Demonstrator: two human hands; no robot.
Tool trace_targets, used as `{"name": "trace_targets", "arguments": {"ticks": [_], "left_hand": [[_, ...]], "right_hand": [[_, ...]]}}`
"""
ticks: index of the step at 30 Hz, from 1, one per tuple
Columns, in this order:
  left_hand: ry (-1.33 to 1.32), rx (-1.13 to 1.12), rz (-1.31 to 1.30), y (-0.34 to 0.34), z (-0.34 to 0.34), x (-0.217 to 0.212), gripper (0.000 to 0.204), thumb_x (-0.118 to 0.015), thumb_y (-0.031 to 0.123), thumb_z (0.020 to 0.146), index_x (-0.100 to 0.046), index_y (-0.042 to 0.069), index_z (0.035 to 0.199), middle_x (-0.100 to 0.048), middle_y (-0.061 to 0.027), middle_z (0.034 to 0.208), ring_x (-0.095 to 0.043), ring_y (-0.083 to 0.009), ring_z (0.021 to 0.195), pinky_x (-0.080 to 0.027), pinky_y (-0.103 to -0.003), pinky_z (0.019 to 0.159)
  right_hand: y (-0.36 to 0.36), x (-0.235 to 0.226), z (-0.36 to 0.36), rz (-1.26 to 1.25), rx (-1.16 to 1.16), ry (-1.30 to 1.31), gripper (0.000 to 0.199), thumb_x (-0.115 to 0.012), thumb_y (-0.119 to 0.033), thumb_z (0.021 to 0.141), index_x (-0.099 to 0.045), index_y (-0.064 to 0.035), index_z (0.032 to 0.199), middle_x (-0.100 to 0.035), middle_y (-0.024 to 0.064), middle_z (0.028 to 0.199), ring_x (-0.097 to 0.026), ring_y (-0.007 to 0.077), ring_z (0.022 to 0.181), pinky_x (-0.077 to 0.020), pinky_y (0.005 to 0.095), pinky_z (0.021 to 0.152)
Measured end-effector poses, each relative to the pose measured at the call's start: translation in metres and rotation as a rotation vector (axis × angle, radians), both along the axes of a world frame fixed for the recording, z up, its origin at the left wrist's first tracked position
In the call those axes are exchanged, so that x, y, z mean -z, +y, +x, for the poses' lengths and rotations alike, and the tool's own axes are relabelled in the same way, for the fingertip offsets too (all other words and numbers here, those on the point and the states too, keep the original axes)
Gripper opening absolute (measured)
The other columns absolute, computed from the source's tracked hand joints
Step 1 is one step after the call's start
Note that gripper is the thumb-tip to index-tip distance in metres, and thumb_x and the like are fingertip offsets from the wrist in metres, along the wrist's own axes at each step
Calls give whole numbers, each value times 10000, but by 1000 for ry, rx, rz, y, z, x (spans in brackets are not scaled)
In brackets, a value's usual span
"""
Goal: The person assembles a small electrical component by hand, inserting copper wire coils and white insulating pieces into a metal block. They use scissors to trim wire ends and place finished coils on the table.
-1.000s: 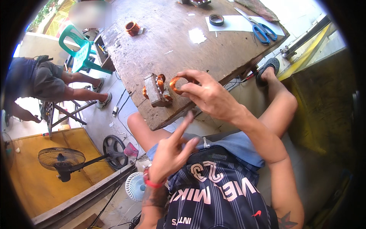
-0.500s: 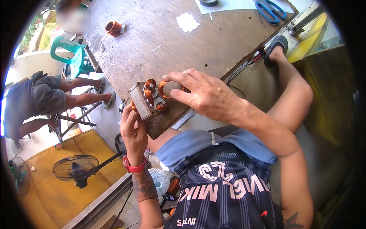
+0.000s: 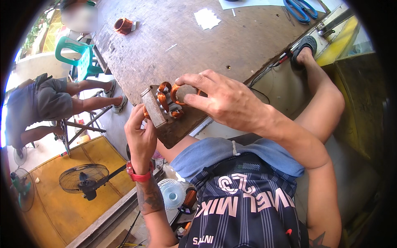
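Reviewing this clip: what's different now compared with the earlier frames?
The left hand, free in front of the torso a second ago, has moved forward and left and now touches the left side of the metal core; how firmly it grips is hidden. The right hand still holds the copper ring beside the core. The other copper coil stays farther up the table.

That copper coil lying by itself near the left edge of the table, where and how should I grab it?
I'd probably set the grip across the outer winding of the copper coil, coming from above: its rounded wall rises from the tabletop with room around most of it. The pale piece on its right looks like a poorer hold.
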State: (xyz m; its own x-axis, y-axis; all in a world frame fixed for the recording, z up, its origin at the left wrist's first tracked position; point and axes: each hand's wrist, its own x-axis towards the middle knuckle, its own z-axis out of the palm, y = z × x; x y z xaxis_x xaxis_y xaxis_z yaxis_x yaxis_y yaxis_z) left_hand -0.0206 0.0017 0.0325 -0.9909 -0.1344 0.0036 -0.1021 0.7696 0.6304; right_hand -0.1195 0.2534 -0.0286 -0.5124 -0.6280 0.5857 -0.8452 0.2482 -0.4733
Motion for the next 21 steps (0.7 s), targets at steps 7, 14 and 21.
{"name": "trace_targets", "arguments": {"ticks": [7, 14, 21], "left_hand": [[-189, -73, 206, 8, -13, -27, 210, -721, 9, 911, -795, -47, 1099, -788, -25, 927, -657, -48, 863, -538, -248, 794], [-261, -74, 290, 12, -21, -35, 216, -730, -27, 884, -800, -61, 1086, -786, -21, 941, -667, -46, 878, -543, -230, 788], [-213, -112, 385, 14, -18, -30, 232, -729, -46, 876, -790, -66, 1099, -786, -27, 987, -685, -62, 902, -551, -244, 808]], "right_hand": [[-3, -3, -1, -11, -11, -8, 240, -659, -76, 918, -762, -75, 1135, -582, 69, 1446, -625, 261, 1199, -588, 367, 991], [-10, -4, 0, 15, -8, 82, 270, -673, -115, 898, -772, -94, 1148, -587, 57, 1440, -628, 249, 1200, -591, 355, 1006], [-8, -3, 2, 14, -17, 50, 245, -662, -111, 907, -770, -83, 1126, -601, 73, 1384, -630, 250, 1177, -586, 365, 1004]]}}
